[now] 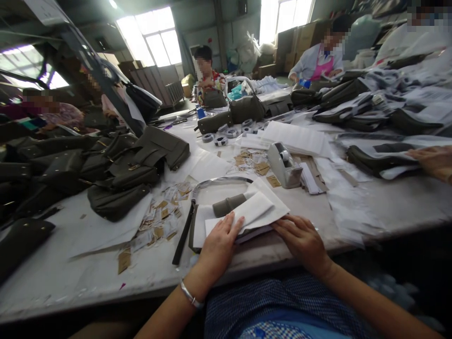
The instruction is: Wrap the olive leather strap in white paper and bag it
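Note:
A dark olive handbag lies on the table in front of me, mostly covered by white wrapping paper. Its flap strap shows through a gap, and a wrapped handle arches behind it. A dark strap trails off its left side. My left hand lies flat on the paper with its fingers stretched out. At the right edge my right hand has its fingers closed on the paper's edge; its thumb is hard to see.
Dark handbags are heaped on the left. Brown tags are scattered beside my work, near a grey tape dispenser. Paper sheets and tape rolls lie beyond. Another person's hand touches a bag at right; co-workers stand across the table.

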Motion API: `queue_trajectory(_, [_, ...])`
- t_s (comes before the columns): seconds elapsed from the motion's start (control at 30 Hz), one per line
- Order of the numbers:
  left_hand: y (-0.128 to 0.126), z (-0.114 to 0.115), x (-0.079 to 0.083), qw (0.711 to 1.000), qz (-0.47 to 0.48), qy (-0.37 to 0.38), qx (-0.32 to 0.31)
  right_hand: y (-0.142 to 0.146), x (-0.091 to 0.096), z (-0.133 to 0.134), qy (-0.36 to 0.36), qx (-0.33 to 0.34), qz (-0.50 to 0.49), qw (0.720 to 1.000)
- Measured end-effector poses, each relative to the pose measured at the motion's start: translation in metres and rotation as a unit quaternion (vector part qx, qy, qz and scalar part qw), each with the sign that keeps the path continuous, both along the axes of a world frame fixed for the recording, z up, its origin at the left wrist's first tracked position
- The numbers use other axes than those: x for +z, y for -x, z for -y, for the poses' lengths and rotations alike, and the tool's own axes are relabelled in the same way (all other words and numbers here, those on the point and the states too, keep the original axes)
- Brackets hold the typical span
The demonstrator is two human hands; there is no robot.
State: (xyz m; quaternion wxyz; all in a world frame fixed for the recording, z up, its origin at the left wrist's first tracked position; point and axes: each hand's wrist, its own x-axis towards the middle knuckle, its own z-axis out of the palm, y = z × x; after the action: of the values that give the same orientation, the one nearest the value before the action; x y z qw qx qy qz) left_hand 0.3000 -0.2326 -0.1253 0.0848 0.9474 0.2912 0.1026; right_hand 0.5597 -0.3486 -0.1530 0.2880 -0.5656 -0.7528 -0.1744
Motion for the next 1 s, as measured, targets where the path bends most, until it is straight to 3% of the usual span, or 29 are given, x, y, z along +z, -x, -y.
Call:
queue_trajectory(0.2, [0.001, -0.001, 0.012, 0.999, -0.003, 0.04, 0.008, 0.002, -0.002, -0.001, 0.015, -0.054, 0.036, 0.998])
queue_trajectory(0.3, [0.002, -0.001, 0.016, 0.999, 0.004, 0.049, 0.006, 0.003, 0.001, -0.003, 0.003, -0.05, 0.024, 0.998])
queue_trajectory(0.5, [-0.003, 0.003, 0.007, 1.0, -0.004, -0.014, 0.021, 0.0, -0.007, -0.012, -0.049, -0.064, -0.042, 0.996])
queue_trajectory(0.63, [-0.006, 0.009, -0.009, 0.995, -0.015, -0.089, 0.036, -0.006, -0.007, -0.003, -0.03, 0.021, -0.082, 0.996])
queue_trajectory(0.73, [-0.007, 0.012, -0.017, 0.991, -0.023, -0.126, 0.04, -0.007, 0.017, -0.002, -0.013, 0.102, -0.064, 0.993])
queue_trajectory(0.83, [-0.007, 0.015, -0.02, 0.989, -0.028, -0.136, 0.047, -0.006, 0.04, -0.021, 0.022, 0.12, 0.032, 0.992])
queue_trajectory(0.9, [-0.007, 0.016, -0.021, 0.988, -0.029, -0.139, 0.057, -0.008, 0.038, -0.038, 0.058, 0.138, 0.079, 0.986])
queue_trajectory(1.0, [-0.01, 0.019, -0.021, 0.985, -0.03, -0.152, 0.072, -0.014, 0.012, -0.053, 0.063, 0.158, 0.086, 0.982])
